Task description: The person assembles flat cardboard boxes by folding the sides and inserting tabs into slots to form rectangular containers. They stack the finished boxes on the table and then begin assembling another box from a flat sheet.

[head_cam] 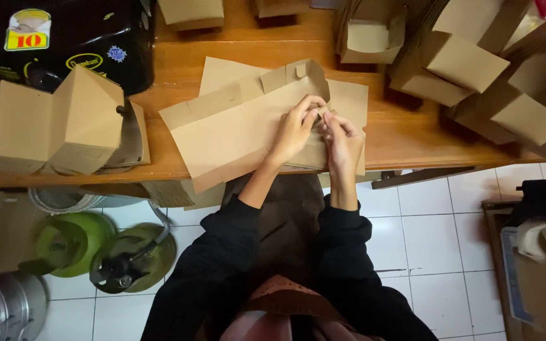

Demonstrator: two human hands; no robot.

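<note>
Both hands pinch one flat brown carton [235,129] lying at frame centre on the desk [406,136]: left hand [295,129] and right hand [342,142] grip a small flap. Folded boxes [52,126] stand left, more boxes [469,63] upper right.

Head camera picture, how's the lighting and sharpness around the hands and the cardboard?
Head view: warm, dim light; the left hand and right hand on the flat cardboard sheet look fairly sharp, without glare; the black bag at top left sits in shadow.
</note>
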